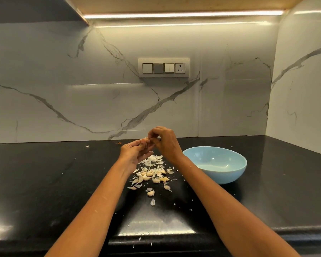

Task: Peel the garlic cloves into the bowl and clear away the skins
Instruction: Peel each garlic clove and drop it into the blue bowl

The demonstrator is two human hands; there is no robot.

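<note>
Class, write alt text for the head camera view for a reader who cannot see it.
Two bare hands, left hand and right hand, pinch one small garlic clove above a black stone counter. Below them lies a scattered pile of cloves and papery skins, with an empty pale blue bowl to the right.

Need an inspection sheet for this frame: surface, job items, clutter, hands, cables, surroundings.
Surface: black stone counter, glossy, flecked with skin bits.
Job's things: blue bowl right of the pile, looks empty; garlic cloves and skins heaped between the forearms; one garlic clove held up above them.
Clutter: stray skin flakes toward the front edge.
Hands: left hand holds the clove; right hand pinches its skin.
Cables: nothing seen.
Surroundings: marble backsplash, switch panel, under-cabinet light strip.
</note>
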